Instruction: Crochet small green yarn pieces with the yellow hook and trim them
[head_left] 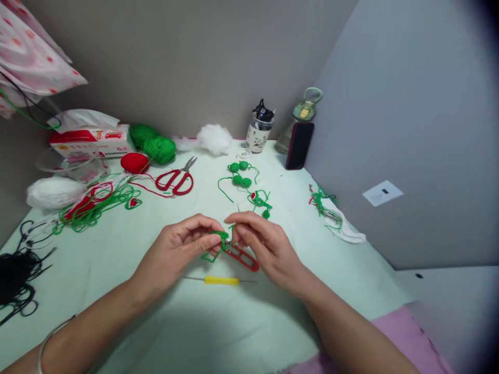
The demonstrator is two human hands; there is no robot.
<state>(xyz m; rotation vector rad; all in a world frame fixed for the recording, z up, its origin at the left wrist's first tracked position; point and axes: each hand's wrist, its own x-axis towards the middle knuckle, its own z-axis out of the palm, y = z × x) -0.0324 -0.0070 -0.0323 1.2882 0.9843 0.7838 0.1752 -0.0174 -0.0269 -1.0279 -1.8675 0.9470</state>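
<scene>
My left hand pinches a small green crocheted piece between thumb and forefinger, with a loose green yarn end hanging below it. Right beside it, the thumb and fingers of my right hand are closed together. A thin needle pokes up from them, mostly hidden by the fingers. On the table under both hands lies a red-handled tool, its far end covered. Closer to me rests a yellow-handled crochet hook with a metal shaft at each end.
Green crocheted balls lie beyond my hands. Red scissors, green yarn, a tissue box and tangled yarn are at left. Stuffing, a pen cup, a phone and a bottle stand along the back.
</scene>
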